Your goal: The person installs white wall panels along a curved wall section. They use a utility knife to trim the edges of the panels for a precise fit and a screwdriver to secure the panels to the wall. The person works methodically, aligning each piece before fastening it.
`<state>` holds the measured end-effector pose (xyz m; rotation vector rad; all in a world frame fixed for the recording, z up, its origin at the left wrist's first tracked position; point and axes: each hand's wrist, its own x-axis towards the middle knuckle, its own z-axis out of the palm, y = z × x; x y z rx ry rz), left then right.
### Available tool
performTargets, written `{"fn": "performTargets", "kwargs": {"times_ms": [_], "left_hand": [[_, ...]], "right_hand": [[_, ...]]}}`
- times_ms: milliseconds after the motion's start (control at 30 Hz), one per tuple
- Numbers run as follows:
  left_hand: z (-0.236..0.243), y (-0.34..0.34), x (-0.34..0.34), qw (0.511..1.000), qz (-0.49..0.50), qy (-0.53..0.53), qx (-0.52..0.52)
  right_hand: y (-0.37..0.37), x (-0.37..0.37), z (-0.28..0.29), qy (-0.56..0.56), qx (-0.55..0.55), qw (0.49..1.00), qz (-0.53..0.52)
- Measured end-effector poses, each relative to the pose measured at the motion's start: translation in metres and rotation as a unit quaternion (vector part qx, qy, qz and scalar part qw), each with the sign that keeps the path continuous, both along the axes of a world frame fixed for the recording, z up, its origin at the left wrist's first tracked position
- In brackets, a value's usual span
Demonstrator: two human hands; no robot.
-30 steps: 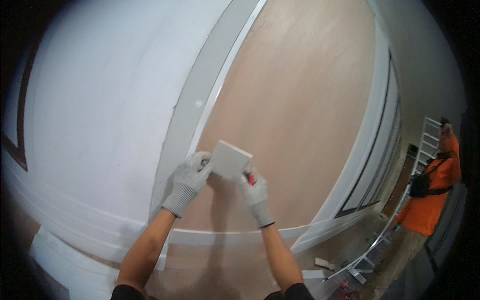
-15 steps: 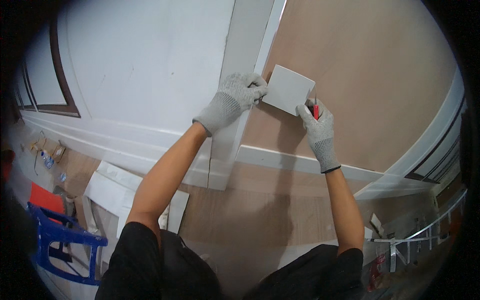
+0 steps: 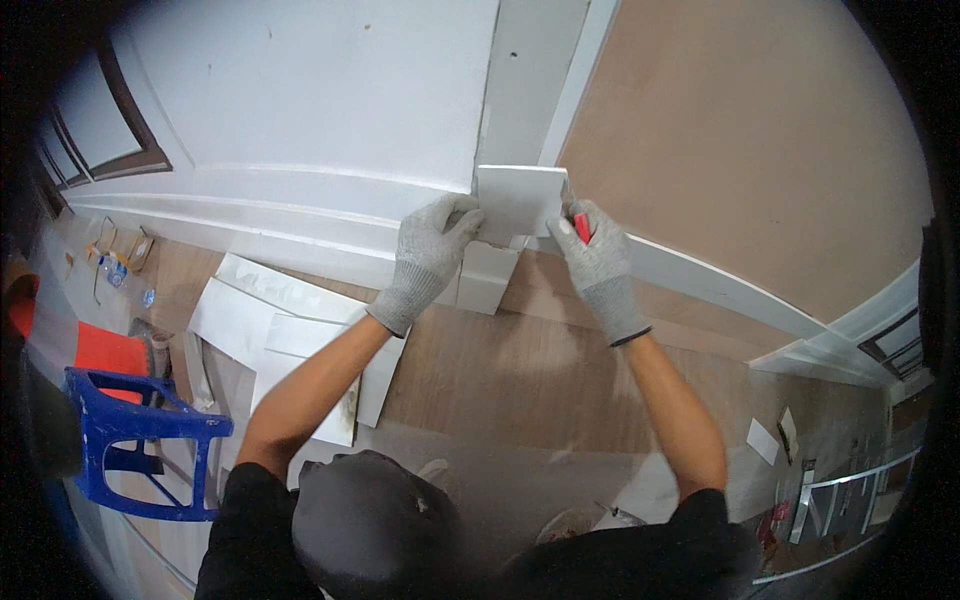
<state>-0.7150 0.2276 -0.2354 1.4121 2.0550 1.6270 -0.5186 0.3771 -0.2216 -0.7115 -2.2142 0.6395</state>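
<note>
Both my hands wear grey knit gloves with ribbed cuffs. In front of the wall corner, they hold up a small flat white board (image 3: 520,195) between them. The fingers of my left hand (image 3: 430,240) are pinched at its lower left edge. My right hand (image 3: 600,255) is closed around a red-handled cutter (image 3: 582,228), beside the board's right edge. The thumb of that hand lies close to the board's lower right corner. A thin blade on the cutter is hard to make out now.
White offcut panels (image 3: 228,318) lie on the wood floor at left, by a blue plastic stool (image 3: 150,425) and a red-orange object (image 3: 110,350). A water bottle (image 3: 112,268) lies farther back. At right are a metal ladder (image 3: 860,480) and small offcuts (image 3: 762,440). White skirting (image 3: 720,285) runs along the wall.
The board has come down and left, away from the brown panel, and turned so its top edge is nearly level. Both hands moved with it, and my view dipped toward the floor.
</note>
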Motion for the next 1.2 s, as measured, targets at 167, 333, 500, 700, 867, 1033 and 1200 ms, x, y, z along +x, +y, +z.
{"fn": "performTargets", "kwargs": {"times_ms": [167, 333, 500, 700, 867, 1033, 1200], "left_hand": [[-0.065, 0.013, 0.001, 0.994, 0.098, -0.006, 0.056], [-0.107, 0.027, 0.021, 0.977, 0.14, -0.086, 0.133], [-0.117, 0.039, 0.035, 0.947, 0.14, -0.251, 0.143], [-0.118, 0.048, 0.037, 0.871, 0.113, -0.427, 0.213], [-0.121, 0.05, 0.029, 0.816, 0.075, -0.519, 0.245], [-0.123, 0.051, 0.02, 0.827, 0.081, -0.513, 0.213], [-0.13, 0.059, 0.016, 0.837, 0.107, -0.484, 0.23]], "right_hand": [[-0.03, -0.02, -0.069, 0.069, -0.087, 0.99, -0.081], [-0.029, -0.033, -0.112, 0.157, -0.059, 0.977, -0.132], [-0.023, -0.037, -0.126, 0.131, -0.016, 0.98, -0.149], [-0.018, -0.048, -0.134, 0.118, -0.046, 0.978, -0.163], [-0.015, -0.053, -0.137, 0.085, -0.01, 0.973, -0.213], [-0.018, -0.056, -0.134, 0.073, -0.036, 0.976, -0.204], [-0.019, -0.056, -0.131, 0.066, 0.007, 0.979, -0.195]]}}
